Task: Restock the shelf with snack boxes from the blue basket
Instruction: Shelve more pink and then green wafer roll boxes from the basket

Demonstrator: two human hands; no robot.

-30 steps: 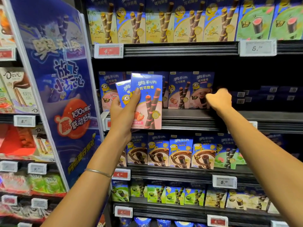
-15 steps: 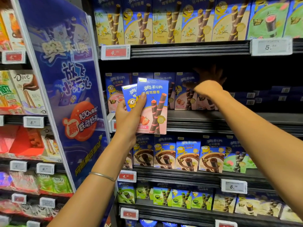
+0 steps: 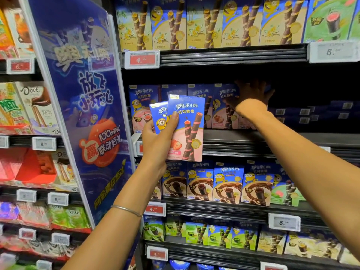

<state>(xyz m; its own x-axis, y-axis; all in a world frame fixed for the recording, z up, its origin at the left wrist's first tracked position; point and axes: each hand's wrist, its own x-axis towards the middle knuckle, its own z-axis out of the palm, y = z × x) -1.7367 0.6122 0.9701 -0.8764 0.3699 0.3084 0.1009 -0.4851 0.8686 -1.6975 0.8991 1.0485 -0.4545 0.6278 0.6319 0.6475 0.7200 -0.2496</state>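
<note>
1. My left hand (image 3: 157, 141) is clamped on two flat blue-and-pink cardboard snack boxes (image 3: 186, 127), one fanned behind the other, held upright in front of the left end of the middle black metal shelf (image 3: 253, 141)
2. My right hand (image 3: 251, 96), well apart from the left, reaches into that shelf with fingers spread and straight, at the right end of the standing row of matching boxes (image 3: 143, 102); it grips nothing that I can see
3. Progress, as I judge it: the left end of the shelf carries a front row of boxes, the right part shows a dark gap, and the two boxes in my left hand are not yet placed, so the restocking is part-way
4. Not shown: the blue basket is out of view, so the remaining stock is unknown; shadow hides whether my right fingertips touch the last box; the dark blue shapes (image 3: 342, 106) at the back right are too dim to identify; the rear held box is mostly covered
</note>
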